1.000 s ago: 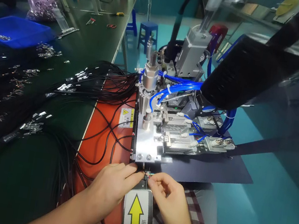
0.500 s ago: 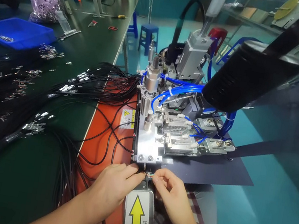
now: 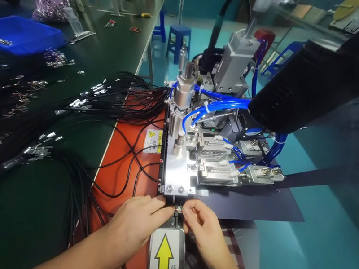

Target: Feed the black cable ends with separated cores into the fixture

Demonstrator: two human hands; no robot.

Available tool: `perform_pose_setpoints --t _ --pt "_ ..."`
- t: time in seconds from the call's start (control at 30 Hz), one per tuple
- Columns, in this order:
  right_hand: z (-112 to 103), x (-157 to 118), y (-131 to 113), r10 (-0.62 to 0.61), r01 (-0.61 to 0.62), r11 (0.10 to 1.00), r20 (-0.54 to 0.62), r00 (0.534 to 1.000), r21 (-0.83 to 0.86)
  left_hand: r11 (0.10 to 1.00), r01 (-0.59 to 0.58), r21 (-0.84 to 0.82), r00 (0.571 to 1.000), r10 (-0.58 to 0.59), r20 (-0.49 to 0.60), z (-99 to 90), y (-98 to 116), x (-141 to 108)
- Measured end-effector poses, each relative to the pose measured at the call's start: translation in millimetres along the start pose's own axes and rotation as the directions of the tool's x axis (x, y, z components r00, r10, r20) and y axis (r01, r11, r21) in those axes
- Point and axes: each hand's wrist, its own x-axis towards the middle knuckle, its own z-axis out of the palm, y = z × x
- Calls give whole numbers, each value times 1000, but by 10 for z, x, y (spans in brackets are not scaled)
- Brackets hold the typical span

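At the front end of the silver machine (image 3: 178, 171), my left hand (image 3: 140, 219) is closed, thumb and forefinger pressed together at a small metal connector with fine wires (image 3: 179, 208). From the other side my right hand (image 3: 203, 229) pinches at the same spot; what lies between its fingertips is too small to name. Just below the fingers is a white label with a yellow arrow (image 3: 165, 257). Thin black cables (image 3: 131, 163) loop over the orange base (image 3: 123, 144) to the left of the machine.
Bundles of black cables with metal ends (image 3: 39, 148) cover the green table (image 3: 17, 209) at left. Behind them sits a blue tray (image 3: 21, 36). A large black cylinder (image 3: 309, 91) hangs at upper right, and blue air tubes (image 3: 228, 102) cross the machine.
The view has shifted slightly. My right hand has moved a little left, closer to my left fingertips; my left hand stays almost in place.
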Motion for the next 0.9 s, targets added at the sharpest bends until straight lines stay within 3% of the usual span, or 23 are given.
perform_pose_setpoints --t 0.17,0.53,0.9 --pt "-58 24 -26 51 -52 999 22 998 11 1000 -9 -7 1000 9 -15 -12 -2 15" --pt "113 30 -44 -121 87 986 -255 959 -141 1000 8 3 1000 -8 11 13 -3 -17" --pt "95 -31 23 -224 161 945 -204 953 -285 1000 -3 -3 1000 3 2 0 2 -7"
